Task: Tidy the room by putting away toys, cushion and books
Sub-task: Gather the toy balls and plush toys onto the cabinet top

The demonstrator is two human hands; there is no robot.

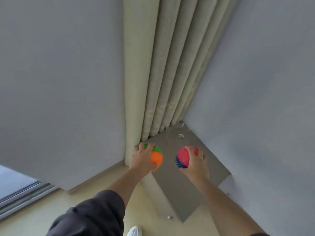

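My left hand (142,158) grips a spiky ball (156,156) that is green on top and orange below. My right hand (196,163) grips a second spiky ball (183,158), pink with a blue patch at its lower edge. Both balls are held just above the flat grey top of a small cabinet (172,178) in the room's corner. The two balls are a hand's width apart.
Cream curtains (162,74) hang down to the cabinet's back edge, with pale walls on both sides. A small round hole (181,135) is in the cabinet top near the corner. A metal knob (169,217) shows on the cabinet front. My white shoe (134,231) stands on the beige floor.
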